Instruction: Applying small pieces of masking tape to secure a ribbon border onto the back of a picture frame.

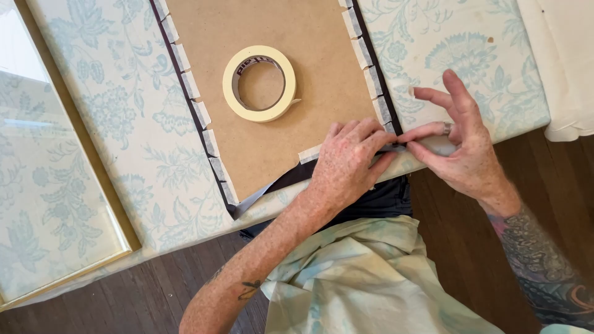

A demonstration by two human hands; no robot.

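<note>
At the desk's near edge, the left hand (346, 162) lies flat, fingers pressed together, on the near right corner of the brown backing board (272, 37). The right hand (461, 145) pinches what looks like a tape strip (396, 147) there, other fingers spread. A masking tape roll (260, 83) sits mid-board.

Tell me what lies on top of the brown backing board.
A cream masking tape roll rests on the brown backing board; the left hand covers its near corner.
</note>
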